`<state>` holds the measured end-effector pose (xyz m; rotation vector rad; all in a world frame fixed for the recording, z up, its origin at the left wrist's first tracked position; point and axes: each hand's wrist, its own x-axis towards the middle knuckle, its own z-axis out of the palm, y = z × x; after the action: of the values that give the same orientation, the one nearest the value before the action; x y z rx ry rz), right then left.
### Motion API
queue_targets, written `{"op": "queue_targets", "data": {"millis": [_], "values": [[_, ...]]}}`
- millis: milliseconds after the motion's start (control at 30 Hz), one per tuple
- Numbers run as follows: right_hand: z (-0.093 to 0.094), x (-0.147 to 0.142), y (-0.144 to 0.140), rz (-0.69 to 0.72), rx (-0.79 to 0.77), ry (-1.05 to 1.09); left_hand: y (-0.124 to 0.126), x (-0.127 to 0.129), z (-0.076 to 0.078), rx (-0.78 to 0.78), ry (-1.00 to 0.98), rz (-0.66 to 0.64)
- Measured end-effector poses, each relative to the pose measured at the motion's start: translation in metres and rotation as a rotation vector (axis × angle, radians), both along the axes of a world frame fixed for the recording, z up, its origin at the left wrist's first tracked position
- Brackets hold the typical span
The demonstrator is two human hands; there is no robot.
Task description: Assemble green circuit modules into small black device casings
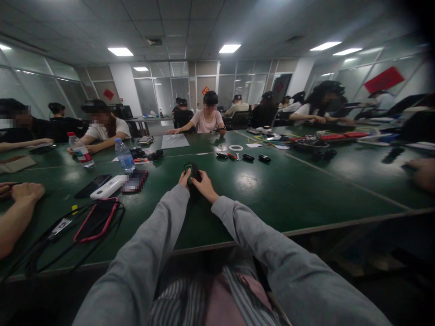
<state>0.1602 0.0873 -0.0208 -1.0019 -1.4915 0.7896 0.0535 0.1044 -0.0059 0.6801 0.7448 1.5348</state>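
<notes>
Head view: left hand (184,179) and right hand (204,186) both hold a small dark device (192,173), fingers closed around it, above the green bench (272,190), near a water bottle (124,155).

No words or numbers can be read anywhere here. The two water bottles (80,151) (124,155) on the green table (272,190) have labels, one red and one blue, but the print is too small and blurry. The red signs (384,79) (108,94) (205,90) on the glass walls carry marks that are too blurry to read.
</notes>
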Motion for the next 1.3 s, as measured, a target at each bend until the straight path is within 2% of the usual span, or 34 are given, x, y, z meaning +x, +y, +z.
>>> {"op": "queue_targets", "data": {"millis": [133, 367, 567, 1033, 1200, 1300], "values": [[-0.003, 0.001, 0.006, -0.101, -0.012, -0.038, 0.005, 0.005, -0.01, -0.027, -0.008, 0.079], [-0.006, -0.003, 0.012, -0.041, -0.13, 0.121, 0.012, -0.001, -0.02, -0.051, 0.033, 0.138], [-0.002, -0.001, 0.008, 0.014, -0.156, 0.165, 0.009, -0.002, -0.018, -0.051, 0.061, 0.127], [0.002, 0.002, 0.001, -0.015, -0.143, 0.143, 0.005, 0.001, -0.013, -0.082, 0.094, 0.094], [0.008, 0.006, -0.005, -0.033, -0.061, 0.069, 0.001, 0.006, -0.006, 0.027, 0.155, 0.067], [0.009, 0.007, -0.005, -0.056, 0.002, 0.002, 0.003, 0.01, -0.007, 0.028, 0.155, 0.073]]}}
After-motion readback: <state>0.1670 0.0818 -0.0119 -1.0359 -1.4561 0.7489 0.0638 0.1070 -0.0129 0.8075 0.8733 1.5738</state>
